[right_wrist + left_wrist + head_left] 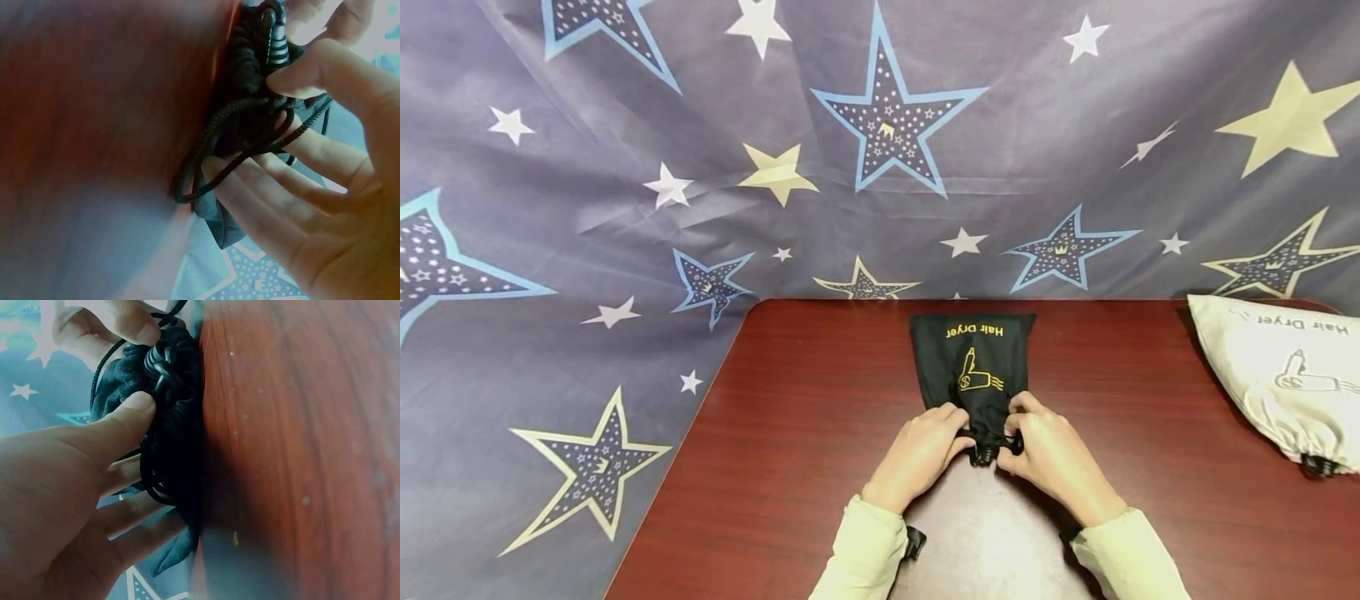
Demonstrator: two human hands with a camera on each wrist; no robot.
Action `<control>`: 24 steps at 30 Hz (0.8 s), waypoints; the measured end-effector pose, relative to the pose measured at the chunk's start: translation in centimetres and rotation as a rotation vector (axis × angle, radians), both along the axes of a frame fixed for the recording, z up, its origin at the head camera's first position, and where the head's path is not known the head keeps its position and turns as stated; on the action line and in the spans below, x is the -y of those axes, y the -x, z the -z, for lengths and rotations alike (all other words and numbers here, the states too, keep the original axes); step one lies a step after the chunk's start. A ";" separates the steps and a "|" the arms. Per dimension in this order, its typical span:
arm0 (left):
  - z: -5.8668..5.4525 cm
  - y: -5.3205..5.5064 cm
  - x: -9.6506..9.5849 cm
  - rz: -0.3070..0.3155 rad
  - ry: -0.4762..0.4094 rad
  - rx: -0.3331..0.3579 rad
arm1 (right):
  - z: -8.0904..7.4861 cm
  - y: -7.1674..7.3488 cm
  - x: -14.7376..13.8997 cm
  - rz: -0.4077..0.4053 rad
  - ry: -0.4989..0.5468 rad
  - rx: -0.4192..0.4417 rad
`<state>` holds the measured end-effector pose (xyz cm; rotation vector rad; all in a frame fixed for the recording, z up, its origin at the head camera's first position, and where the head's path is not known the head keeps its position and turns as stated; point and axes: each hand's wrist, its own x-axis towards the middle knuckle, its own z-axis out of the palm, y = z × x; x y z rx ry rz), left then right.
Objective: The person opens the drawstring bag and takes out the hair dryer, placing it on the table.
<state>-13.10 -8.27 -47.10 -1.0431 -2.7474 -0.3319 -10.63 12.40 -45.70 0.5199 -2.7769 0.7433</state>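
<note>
A black drawstring bag (940,367) with yellow "Hair Dryer" lettering and a dryer drawing lies on the table, its gathered mouth facing me. My left hand (921,450) grips the left side of that mouth, thumb on top and fingers reaching behind the cloth. On the other side, my right hand (1056,454) pinches the gathered cloth the same way. Between the two thumbs sits a ribbed black cord lock (277,50). Loops of black cord (219,119) hang over the fingers in the right wrist view. What the bag contains is hidden.
A white drawstring bag (1240,367) with the same print lies at the table's right side, partly cut off by the frame. The reddish wooden table (805,417) ends at the left along a slanting edge. A grey star-patterned cloth (715,100) hangs behind and to the left.
</note>
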 end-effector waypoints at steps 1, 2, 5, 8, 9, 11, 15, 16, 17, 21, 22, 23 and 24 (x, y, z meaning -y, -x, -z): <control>0.1 0.0 0.0 0.000 0.005 -0.006 | 0.0 0.0 0.0 0.002 0.000 0.000; 0.1 0.0 0.0 0.000 0.010 -0.011 | 0.0 0.0 0.0 0.004 -0.002 0.000; 0.1 0.1 0.0 -0.002 0.018 -0.011 | 0.0 0.0 0.0 0.013 -0.009 -0.002; 0.1 0.2 0.0 -0.004 0.014 -0.006 | 0.1 0.1 -0.1 0.024 -0.013 -0.007; 0.1 0.2 0.0 -0.006 0.009 -0.004 | 0.1 0.1 -0.1 0.029 -0.012 -0.013; 0.2 0.3 0.1 -0.007 -0.003 -0.007 | 0.1 0.1 -0.1 0.038 -0.004 -0.025; 0.3 0.3 0.2 -0.012 -0.015 -0.025 | 0.2 0.0 -0.1 0.057 0.016 -0.026; 0.3 0.3 0.2 -0.014 -0.019 -0.028 | 0.2 0.0 -0.2 0.060 0.021 -0.017; 0.3 0.2 0.2 -0.017 -0.023 -0.029 | 0.1 0.0 -0.2 0.062 0.024 -0.006; 0.3 0.2 0.3 -0.038 -0.039 -0.014 | 0.0 0.1 -0.5 0.070 0.028 0.028; 0.3 0.2 0.3 -0.045 -0.041 -0.007 | 0.0 0.1 -0.6 0.070 0.029 0.034; 0.3 0.2 0.3 -0.051 -0.043 0.001 | 0.0 0.2 -0.6 0.066 0.027 0.038; 0.3 0.2 0.3 -0.059 -0.044 0.011 | 0.0 0.2 -0.7 0.060 0.026 0.044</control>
